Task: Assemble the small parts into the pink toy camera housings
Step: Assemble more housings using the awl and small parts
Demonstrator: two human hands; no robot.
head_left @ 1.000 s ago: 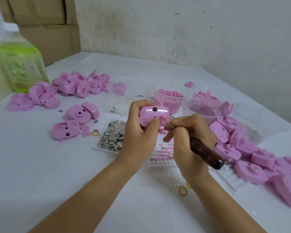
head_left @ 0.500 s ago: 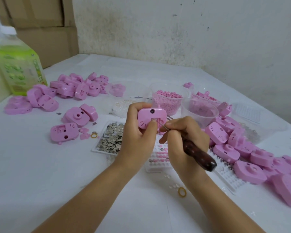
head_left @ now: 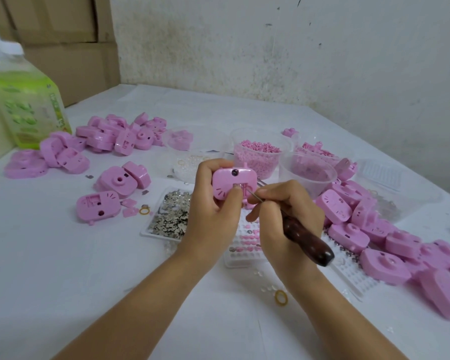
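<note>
- Little changed: my left hand (head_left: 211, 214) still clasps the pink housing (head_left: 227, 181); my right hand (head_left: 286, 216) still grips the awl (head_left: 307, 240), tip at its slot.
- Tub (head_left: 247, 165) at 12 o'clock holds pink pellets (head_left: 260, 146); tray (head_left: 151, 233) at 8 o'clock holds metal bits (head_left: 170, 214).

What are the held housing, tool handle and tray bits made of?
The housing: pink plastic, likely moulded, smooth with a soft sheen. The tool handle: looks like dark varnished wood, reddish-brown and glossy; could be plastic. The tray bits: probably thin stamped metal, silvery and glinting.

Pink toy camera housing (head_left: 231, 187) held upright above table, open side facing viewer
</note>
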